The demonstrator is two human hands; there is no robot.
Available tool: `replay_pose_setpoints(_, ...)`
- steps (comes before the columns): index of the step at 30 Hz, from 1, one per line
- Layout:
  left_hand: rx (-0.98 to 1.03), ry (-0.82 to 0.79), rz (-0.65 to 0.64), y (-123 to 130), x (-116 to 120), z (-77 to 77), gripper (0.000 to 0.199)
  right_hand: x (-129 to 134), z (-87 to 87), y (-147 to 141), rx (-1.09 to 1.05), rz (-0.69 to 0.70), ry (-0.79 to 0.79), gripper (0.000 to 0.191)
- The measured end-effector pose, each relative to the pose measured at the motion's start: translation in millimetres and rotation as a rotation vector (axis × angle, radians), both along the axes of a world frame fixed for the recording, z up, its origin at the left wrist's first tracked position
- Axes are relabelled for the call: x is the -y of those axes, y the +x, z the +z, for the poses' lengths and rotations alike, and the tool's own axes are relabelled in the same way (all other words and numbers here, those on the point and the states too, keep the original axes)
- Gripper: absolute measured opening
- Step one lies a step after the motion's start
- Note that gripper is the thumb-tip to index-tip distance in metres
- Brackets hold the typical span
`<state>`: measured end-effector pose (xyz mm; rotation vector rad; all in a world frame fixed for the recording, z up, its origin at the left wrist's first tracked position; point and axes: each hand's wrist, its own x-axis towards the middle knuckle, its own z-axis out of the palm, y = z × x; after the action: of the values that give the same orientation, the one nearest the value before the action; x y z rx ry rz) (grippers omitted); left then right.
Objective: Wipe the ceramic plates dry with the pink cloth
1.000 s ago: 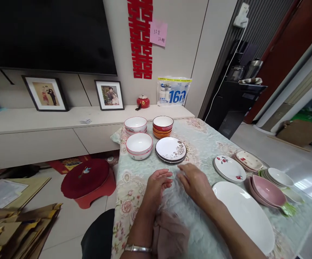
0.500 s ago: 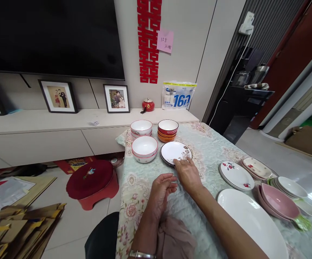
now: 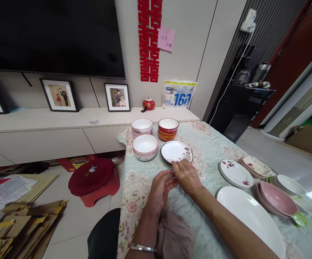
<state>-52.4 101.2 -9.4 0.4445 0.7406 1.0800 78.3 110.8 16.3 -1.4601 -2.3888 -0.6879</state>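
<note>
Head camera faces forward, down over the table (image 3: 208,144).

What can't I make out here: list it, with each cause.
All in the head view:
Right hand: whether it grips the white round brown-flowered plate, hidden by the hand itself.
Large white oval plate: near edge, behind the bare right forearm.
Flat black screen: top and left side, cut off by picture edges.

R grip (image 3: 187,177) hides pt. of plate (image 3: 175,149); TV (image 3: 50,37) cut off top/L.

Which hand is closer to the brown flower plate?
Right: the right hand is at the near edge of the brown-flowered plate; the left hand is farther back.
</note>
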Motion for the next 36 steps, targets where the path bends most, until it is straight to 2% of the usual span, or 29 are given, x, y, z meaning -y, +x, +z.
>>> replay_pose_setpoints(4, 0.172, -0.027, -0.081, -2, -1, 6.8, 0.038, 11, 2.3, -2, -0.061, 0.106, 0.175, 0.022)
replay_pose_setpoints(7, 0.304, -0.013, -0.108, -2, -1, 9.7, 0.037, 25, 7.8, -6, -0.122, 0.169, 0.282, 0.022)
replay_pose_setpoints(13, 0.266, 0.102, -0.005, 0, 4, 10.4, 0.028, 49, 10.2, -15, -0.175, 0.21, 0.269, 0.024)
replay_pose_setpoints(16, 0.209, 0.107, 0.024, 1, 9, 10.5, 0.033, 65, 9.5, -17, -0.212, 0.194, 0.199, 0.026)
replay_pose_setpoints(20, 0.154, 0.057, 0.03, 3, 14, 9.2, 0.059, 103, 8.2, -22, -0.406, 0.185, 0.053, 0.023)
replay_pose_setpoints(22, 0.107, 0.015, 0.031, 3, 17, 8.6, 0.069, 124, 2.8, -27, -0.505, 0.268, -0.053, 0.018)
replay_pose_setpoints(23, 0.075, -0.003, 0.034, 3, 18, 8.5, 0.073, 134, -1.5, -30, -0.513, 0.331, -0.114, 0.013)
replay_pose_setpoints(25, 0.015, -0.022, 0.035, 3, 22, 8.7, 0.075, 149, -12.0, -35, -0.454, 0.352, -0.164, 0.003)
replay_pose_setpoints(28, -0.041, -0.041, 0.009, 2, 28, 8.9, 0.072, 164, -27.6, -36, -0.371, 0.219, -0.243, 0.025)
replay_pose_setpoints(31, -0.086, -0.057, -0.011, -1, 37, 7.3, 0.07, 174, -35.5, -32, -0.351, 0.061, -0.409, 0.028)
replay_pose_setpoints(33, -0.11, -0.061, -0.008, -4, 45, 5.9, 0.069, 180, -33.2, -27, -0.376, 0.013, -0.515, 0.025)
replay_pose_setpoints(36, -0.12, -0.067, 0.003, -10, 56, 5.1, 0.07, 189, -17.9, -16, -0.515, 0.046, -0.642, 0.022)
